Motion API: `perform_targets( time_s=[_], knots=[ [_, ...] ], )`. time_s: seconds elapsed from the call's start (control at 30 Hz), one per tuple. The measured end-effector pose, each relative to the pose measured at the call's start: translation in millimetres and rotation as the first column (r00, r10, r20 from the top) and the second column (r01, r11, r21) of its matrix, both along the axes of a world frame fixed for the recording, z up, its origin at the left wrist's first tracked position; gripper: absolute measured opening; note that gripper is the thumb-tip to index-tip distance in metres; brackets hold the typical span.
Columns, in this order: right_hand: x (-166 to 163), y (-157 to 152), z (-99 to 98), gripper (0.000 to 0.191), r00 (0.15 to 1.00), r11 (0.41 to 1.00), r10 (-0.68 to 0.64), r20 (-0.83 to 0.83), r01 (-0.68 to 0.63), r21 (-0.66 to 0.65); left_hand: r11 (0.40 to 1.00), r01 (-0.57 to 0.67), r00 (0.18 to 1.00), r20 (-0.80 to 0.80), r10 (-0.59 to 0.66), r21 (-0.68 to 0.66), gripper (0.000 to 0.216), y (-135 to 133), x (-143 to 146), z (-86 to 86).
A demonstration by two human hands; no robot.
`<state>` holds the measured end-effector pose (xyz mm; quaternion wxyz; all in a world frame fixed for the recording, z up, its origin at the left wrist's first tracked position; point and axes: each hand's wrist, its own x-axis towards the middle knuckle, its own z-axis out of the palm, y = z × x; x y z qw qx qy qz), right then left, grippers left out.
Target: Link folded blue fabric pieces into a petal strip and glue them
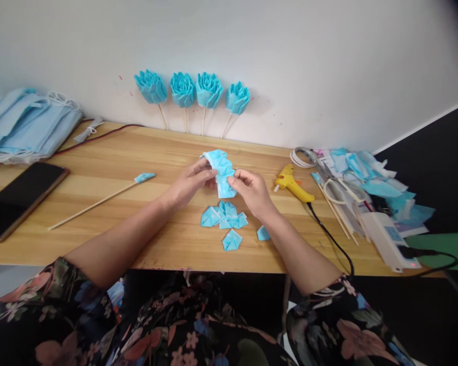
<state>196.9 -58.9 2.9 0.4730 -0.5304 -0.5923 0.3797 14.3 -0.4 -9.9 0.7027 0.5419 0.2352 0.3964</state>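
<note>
My left hand (189, 184) and my right hand (252, 190) both pinch a strip of folded blue petals (222, 170) a little above the wooden table (137, 157). Just below the hands lies a small heap of loose folded blue petals (225, 216), with one more petal (232, 240) nearer me and a small scrap (263, 233) by my right wrist. A wooden skewer with a blue tip (99, 203) lies to the left of my left hand.
Several finished blue flowers on sticks (193, 91) lean against the white wall. A stack of blue face masks (23, 124) and a dark phone (19, 198) sit at the left. A yellow glue gun (292, 185), tape roll (301, 156), sticks, scraps and a power strip (387, 239) crowd the right.
</note>
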Motion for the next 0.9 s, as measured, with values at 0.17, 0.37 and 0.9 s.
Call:
perform_targets(
  time_s=[0.17,0.37,0.9],
  knots=[
    [0,-1,0.7,0.044,0.999,1.0,0.017,-0.028,-0.017,-0.007,0.999,-0.036,0.999,0.033,0.034,0.039,0.039,3,-1,-1.0],
    [-2,-1,3.3,0.04,0.988,0.998,0.039,-0.15,-0.047,-0.052,0.997,0.008,1.0,-0.008,-0.007,0.078,0.038,0,1,2.0],
    [-2,1,-4.1,0.042,0.973,0.997,-0.074,-0.216,0.08,0.02,0.964,0.122,0.969,-0.237,-0.065,0.236,0.036,-7,-3,14.1]
  ],
)
